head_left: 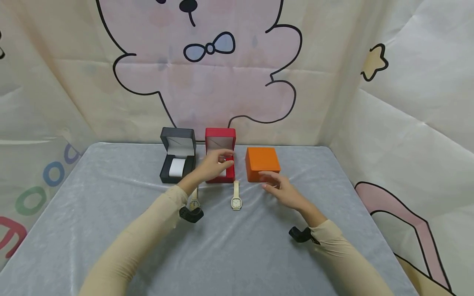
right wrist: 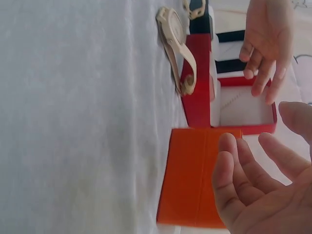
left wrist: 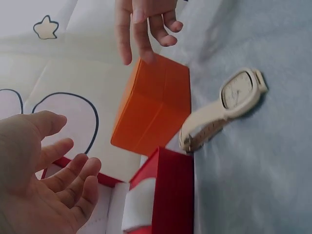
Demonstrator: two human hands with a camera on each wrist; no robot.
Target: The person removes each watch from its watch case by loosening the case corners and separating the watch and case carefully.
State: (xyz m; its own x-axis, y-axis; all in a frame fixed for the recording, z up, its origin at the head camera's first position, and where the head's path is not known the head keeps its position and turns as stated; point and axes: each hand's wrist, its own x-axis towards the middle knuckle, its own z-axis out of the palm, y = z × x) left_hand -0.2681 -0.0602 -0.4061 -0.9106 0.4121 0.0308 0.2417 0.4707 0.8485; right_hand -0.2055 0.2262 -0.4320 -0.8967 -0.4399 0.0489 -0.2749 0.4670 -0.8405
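Observation:
My left hand [head_left: 216, 163] hovers over the red watch box [head_left: 221, 132], its fingers loosely bent and nothing between them. That box stands with its lid up, a white cushion [left wrist: 140, 204] inside. My right hand [head_left: 282, 190] is at the front right of the orange box [head_left: 262, 158], whose lid is down; its relaxed fingers overlap the box's front corner and hold nothing. A cream wristwatch [head_left: 236, 200] lies in front of the red box, its dial facing up. Another cream watch [head_left: 194, 204] is partly hidden behind my left wrist.
To the left of the red box stands a black watch box [head_left: 169, 170], lid raised, with a white cushion [head_left: 177, 167] inside. A grey cloth [head_left: 229, 255] covers the table. Behind its far edge hangs a printed curtain [head_left: 252, 82].

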